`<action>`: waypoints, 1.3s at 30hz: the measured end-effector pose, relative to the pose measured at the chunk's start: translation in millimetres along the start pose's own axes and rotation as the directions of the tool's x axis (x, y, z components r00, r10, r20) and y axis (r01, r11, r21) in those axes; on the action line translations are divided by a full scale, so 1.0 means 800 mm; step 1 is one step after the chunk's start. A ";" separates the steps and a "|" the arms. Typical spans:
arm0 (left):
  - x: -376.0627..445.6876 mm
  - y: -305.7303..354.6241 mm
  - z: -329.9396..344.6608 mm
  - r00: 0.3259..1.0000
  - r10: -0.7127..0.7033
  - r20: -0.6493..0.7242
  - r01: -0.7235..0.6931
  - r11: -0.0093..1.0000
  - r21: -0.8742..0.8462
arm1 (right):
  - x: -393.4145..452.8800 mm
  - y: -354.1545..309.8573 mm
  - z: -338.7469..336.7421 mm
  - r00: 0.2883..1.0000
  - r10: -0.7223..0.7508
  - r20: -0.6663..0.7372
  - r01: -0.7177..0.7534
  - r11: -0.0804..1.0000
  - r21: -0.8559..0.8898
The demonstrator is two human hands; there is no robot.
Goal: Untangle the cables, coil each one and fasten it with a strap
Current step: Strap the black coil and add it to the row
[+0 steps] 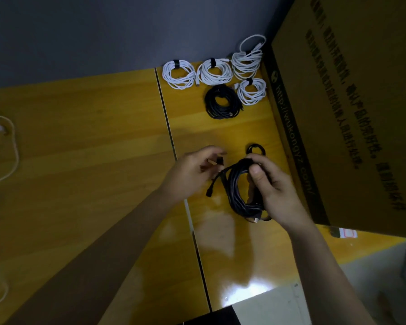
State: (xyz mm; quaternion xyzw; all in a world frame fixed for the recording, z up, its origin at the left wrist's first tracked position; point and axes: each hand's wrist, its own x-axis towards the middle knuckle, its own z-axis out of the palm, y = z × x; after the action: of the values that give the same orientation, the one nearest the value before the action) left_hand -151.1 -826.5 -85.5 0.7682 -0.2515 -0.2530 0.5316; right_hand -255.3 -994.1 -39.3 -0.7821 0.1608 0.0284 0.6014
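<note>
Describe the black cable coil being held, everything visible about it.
The black cable coil is a bundle of many loops of thin, dark, rubbery-looking cord. The right hand grips its right side, thumb pressed over the loops, holding it above the wooden table. One loose end with a dark plug sticks out at lower left; another connector shows at the bottom. No strap is visible around it. The left hand pinches something small and dark beside it.

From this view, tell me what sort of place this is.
Likely an office or stockroom workbench: wooden tabletops against a grey wall, a big printed carton, and strapped cable coils laid out in rows.
</note>
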 end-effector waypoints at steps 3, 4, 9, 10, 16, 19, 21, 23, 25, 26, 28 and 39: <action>-0.004 0.008 0.000 0.998 -0.057 0.006 0.057 0.989 -0.139 | 0.010 -0.002 0.006 0.995 0.061 0.081 -0.061 0.998 -0.001; -0.004 0.011 0.000 0.996 -0.085 0.008 0.085 0.980 -0.180 | 0.012 -0.003 0.008 0.991 0.075 0.111 -0.076 0.997 0.012; -0.009 0.016 -0.004 0.962 -0.254 0.103 0.274 0.901 -0.335 | 0.008 0.005 0.019 0.984 0.090 0.156 -0.102 0.992 0.070; -0.010 0.015 -0.004 0.954 -0.280 0.108 0.300 0.883 -0.360 | 0.006 0.007 0.023 0.985 0.093 0.142 -0.105 0.992 0.076; -0.020 0.017 -0.004 0.915 -0.343 0.211 0.391 0.635 -0.666 | -0.001 0.015 0.042 0.998 0.061 0.031 -0.063 0.997 0.047; -0.029 0.019 -0.005 0.922 -0.311 0.231 0.382 0.630 -0.676 | -0.003 0.017 0.048 0.999 0.030 0.019 -0.031 0.998 0.045; -0.032 0.017 -0.003 0.913 -0.354 0.203 0.393 0.634 -0.666 | -0.004 0.017 0.052 1.000 0.014 0.003 -0.014 0.998 0.055; -0.034 0.014 0.001 0.909 -0.382 0.165 0.382 0.610 -0.694 | -0.004 0.019 0.055 1.000 -0.003 0.008 0.002 0.996 0.084; -0.036 0.011 0.003 0.905 -0.402 0.136 0.369 0.587 -0.721 | -0.004 0.019 0.058 1.000 -0.001 0.026 -0.002 0.993 0.117; -0.036 0.011 0.004 0.902 -0.412 0.126 0.368 0.584 -0.724 | -0.004 0.018 0.059 1.000 -0.012 0.024 0.009 0.992 0.128; -0.037 0.011 0.005 0.898 -0.425 0.113 0.372 0.596 -0.712 | -0.005 0.023 0.061 0.998 -0.058 0.003 0.057 0.992 0.111; -0.042 0.021 0.005 0.901 -0.433 -0.031 0.340 0.747 -0.571 | -0.005 0.035 0.065 0.937 -0.255 -0.239 0.205 0.955 -0.213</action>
State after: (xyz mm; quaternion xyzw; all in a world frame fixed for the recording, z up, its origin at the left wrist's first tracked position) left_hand -180.7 -812.5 -66.7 0.6344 0.0413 -0.3565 0.6846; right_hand -259.1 -950.1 -78.9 -0.8446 0.1432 -0.1319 0.4987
